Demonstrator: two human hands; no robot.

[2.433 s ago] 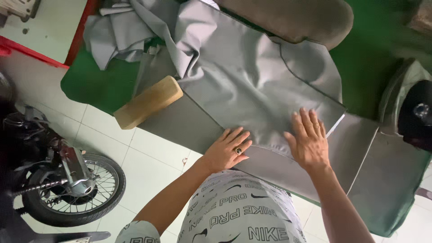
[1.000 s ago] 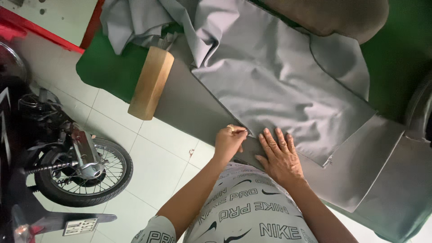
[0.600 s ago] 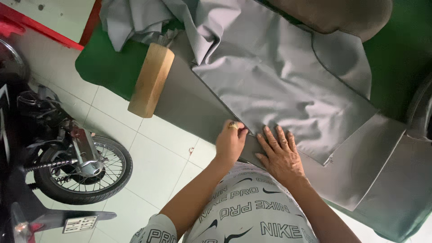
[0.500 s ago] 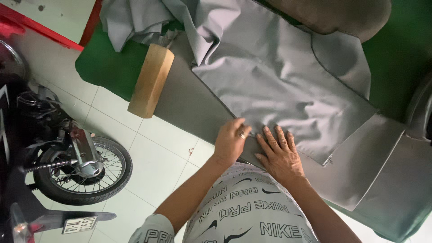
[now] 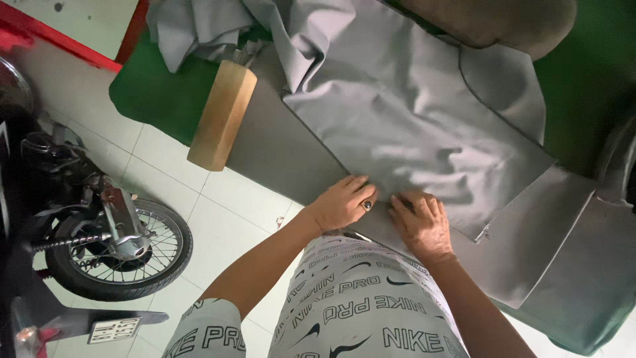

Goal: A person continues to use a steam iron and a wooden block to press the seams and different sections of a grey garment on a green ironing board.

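grey fabric [image 5: 411, 126] is lying spread across the green-covered table [image 5: 152, 99] in the head view, its near edge running right under both sets of fingertips. the left hand [image 5: 341, 202] is resting palm-down at that edge, its fingers [image 5: 358, 185] pressed together and curled slightly so the tips are bearing down on the cloth; whether they are actually pinching the hem is too small to tell. a ring [image 5: 366, 205] is sitting on one of them. the right hand [image 5: 421, 222] is lying just beside it, nearly touching, with its fingers [image 5: 414, 199] drawn close and bent, the tips pushing into the same edge of the cloth. beyond the fingertips the fabric is rumpling into soft wrinkles, then stretching away flat toward the far side of the table. a second, flatter grey panel [image 5: 530, 258] is lying beneath it, showing out past the right hand. well away from the left fingers, out past the thumb side, a wooden block [image 5: 222, 113] is resting tilted over the table's edge. more bunched grey cloth [image 5: 199, 30] is piling up far beyond it. below the table, a motorbike wheel [image 5: 119, 248] is standing on the white tiled floor [image 5: 218, 205].
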